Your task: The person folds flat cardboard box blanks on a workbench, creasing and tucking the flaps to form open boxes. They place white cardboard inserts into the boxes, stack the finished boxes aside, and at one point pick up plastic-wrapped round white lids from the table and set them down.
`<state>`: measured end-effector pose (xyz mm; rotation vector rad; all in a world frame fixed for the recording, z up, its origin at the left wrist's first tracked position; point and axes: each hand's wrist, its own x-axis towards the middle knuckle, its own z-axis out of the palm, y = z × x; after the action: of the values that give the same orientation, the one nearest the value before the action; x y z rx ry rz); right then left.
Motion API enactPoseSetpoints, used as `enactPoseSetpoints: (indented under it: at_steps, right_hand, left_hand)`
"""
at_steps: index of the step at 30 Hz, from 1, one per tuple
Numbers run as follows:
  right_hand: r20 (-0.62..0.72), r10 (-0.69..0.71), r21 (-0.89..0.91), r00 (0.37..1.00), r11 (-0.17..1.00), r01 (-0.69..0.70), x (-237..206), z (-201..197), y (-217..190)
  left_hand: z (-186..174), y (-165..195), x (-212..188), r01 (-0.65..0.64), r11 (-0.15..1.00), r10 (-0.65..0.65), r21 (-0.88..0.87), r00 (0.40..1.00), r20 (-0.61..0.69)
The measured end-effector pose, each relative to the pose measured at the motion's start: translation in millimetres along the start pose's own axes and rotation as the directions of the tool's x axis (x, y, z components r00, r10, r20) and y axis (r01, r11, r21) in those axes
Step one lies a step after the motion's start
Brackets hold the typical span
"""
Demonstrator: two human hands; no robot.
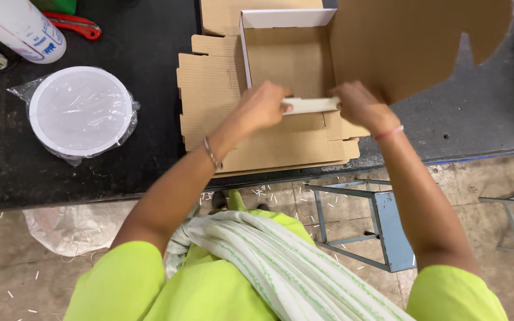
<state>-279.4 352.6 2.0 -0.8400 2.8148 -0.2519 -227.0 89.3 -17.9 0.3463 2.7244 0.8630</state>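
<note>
a partly folded cardboard box (287,59), brown inside with white outer faces, stands on a stack of flat cardboard blanks (209,89) at the near edge of a dark worktable (150,35). its far and left walls are upright; its wide lid flap (411,41) stands up and leans to the right. the near wall flap (312,105), a narrow white strip, lies level between both hands. the left hand (263,107) is closed over the left end of this flap, thumb pressed on its white face, fingers curled under and out of sight. the right hand (358,107) is closed over the right end in like manner, its fingers hidden behind the knuckles. a thin bracelet (211,154) sits on the left wrist and a pink band (388,132) on the right wrist. to the left of the blanks, well apart, lies a round white disc in clear plastic wrap (80,111). beyond it, at the table's far left corner, lie a white cylinder (22,27) and a red-handled tool (75,25). below the table edge, a blue-grey metal frame (382,226) stands on a littered floor (281,196). the person wears a lime-green garment (209,291) with a white, green-striped cloth (281,267) draped down the front.
</note>
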Motion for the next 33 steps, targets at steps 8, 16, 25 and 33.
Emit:
enactPoseSetpoints:
  at_steps: [8, 16, 25, 33]
  right_hand:
    - [0.323, 0.042, -0.036, 0.945, 0.999, -0.032, 71.2, -36.2, -4.3]
    - [-0.202, -0.260, -0.161, 0.944, 0.960, 0.230, -1.7, 14.6, -6.6]
    - [-0.373, -0.239, -0.101, 0.896, 0.971, 0.217, -16.1, 40.2, -24.7]
    - [-0.331, -0.244, -0.077, 0.912, 0.970, 0.231, 3.8, 47.0, -10.6]
  left_hand:
    - [-27.9, -20.8, 68.8, 0.090, 0.996, -0.090, 0.013, 0.994, 0.056]
    - [53.8, 0.6, 1.1, -0.249, 0.936, 0.347, 0.248, 0.762, -0.547]
    - [68.4, -1.6, -3.3, -0.219, 0.930, 0.349, 0.295, 0.776, -0.526]
    - [77.5, -6.7, 20.9, -0.166, 0.970, 0.232, 0.177, 0.846, -0.480]
